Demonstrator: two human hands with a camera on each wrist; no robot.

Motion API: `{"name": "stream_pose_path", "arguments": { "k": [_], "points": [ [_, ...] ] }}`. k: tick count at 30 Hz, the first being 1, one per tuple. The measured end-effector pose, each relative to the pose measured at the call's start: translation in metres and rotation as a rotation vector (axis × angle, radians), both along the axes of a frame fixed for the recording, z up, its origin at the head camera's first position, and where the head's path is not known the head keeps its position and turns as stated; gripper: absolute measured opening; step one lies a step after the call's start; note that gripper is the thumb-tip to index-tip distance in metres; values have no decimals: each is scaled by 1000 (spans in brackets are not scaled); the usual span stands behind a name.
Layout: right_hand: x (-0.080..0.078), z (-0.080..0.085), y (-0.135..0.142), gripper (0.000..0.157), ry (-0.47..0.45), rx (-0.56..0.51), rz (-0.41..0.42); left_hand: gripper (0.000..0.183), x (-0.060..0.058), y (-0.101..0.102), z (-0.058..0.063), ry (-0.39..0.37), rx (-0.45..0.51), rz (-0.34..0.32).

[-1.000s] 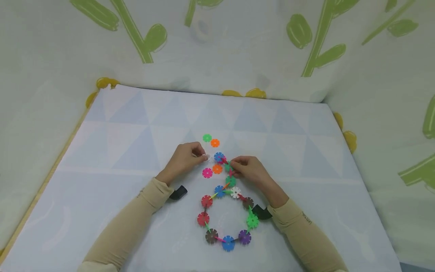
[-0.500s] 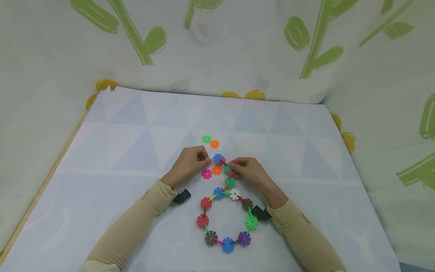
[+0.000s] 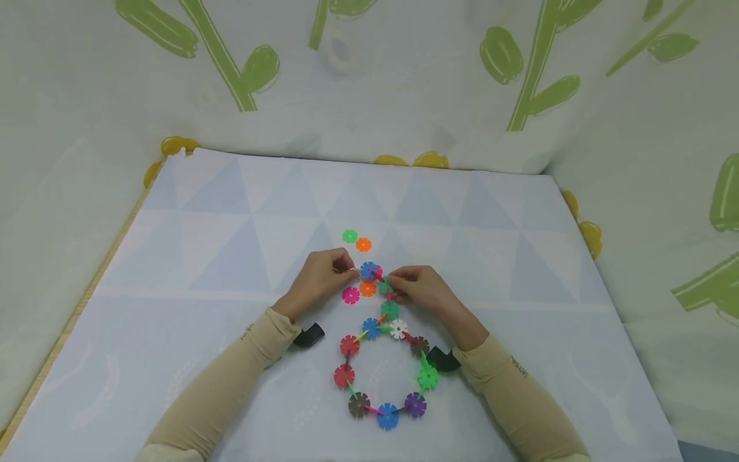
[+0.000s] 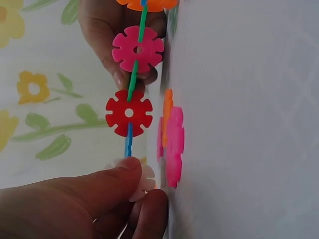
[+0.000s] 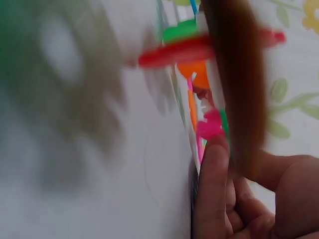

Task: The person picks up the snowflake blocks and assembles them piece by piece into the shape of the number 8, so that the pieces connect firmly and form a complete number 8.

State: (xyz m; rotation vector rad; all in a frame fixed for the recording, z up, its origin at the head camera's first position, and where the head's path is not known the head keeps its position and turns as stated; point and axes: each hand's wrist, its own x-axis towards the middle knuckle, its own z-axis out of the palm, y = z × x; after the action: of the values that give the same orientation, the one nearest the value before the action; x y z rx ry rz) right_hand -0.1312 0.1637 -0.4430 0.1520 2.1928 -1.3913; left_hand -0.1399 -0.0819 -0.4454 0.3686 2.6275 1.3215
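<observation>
A chain of slotted flower-shaped plastic discs lies on the table, with a closed ring (image 3: 349, 345) at the near end and a short tail running away from it. My left hand (image 3: 320, 274) pinches a white disc (image 4: 149, 175) between thumb and fingers. In the left wrist view that white disc meets a blue disc (image 4: 128, 139) seen edge-on, which joins a red disc (image 4: 117, 119); how deep the slots engage is hidden by the thumb. My right hand (image 3: 424, 285) pinches the tail near a green disc (image 3: 384, 286).
Loose flat discs lie close by: a light green one (image 3: 349, 236) and an orange one (image 3: 363, 244) beyond the hands, another orange one (image 3: 367, 289) and a pink one (image 3: 350, 295) between them. Patterned cloth walls (image 3: 416, 83) stand behind the table (image 3: 260, 398).
My left hand has shifted slightly right, bringing the white disc up to the blue disc at the tail's end. The right hand keeps its hold almost unmoved.
</observation>
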Motion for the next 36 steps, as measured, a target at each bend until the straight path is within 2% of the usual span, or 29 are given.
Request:
{"name": "stream_pose_path", "arguments": {
  "k": [6, 12, 16, 20, 28, 36],
  "points": [
    [-3, 4, 1, 34, -25, -23, 39, 9, -3, -3, -5, -46, 29, 1],
    [-5, 8, -1, 41, -5, 2, 70, 11, -6, -8, -9, -79, 0, -21],
    [-6, 10, -6, 43, 41, 71, 108, 9, -6, -10, -8, -72, 1, -31],
    [-10, 9, -11, 39, 64, 152, 98, 7, -7, -7, -8, -54, 16, -22],
    [-15, 6, -13, 36, 57, 164, 73, 7, -7, 4, -11, -28, 76, -65],
    [-16, 8, -13, 36, 45, 186, 72, 5, -4, 11, -10, 18, 108, -59]
  ]
}}
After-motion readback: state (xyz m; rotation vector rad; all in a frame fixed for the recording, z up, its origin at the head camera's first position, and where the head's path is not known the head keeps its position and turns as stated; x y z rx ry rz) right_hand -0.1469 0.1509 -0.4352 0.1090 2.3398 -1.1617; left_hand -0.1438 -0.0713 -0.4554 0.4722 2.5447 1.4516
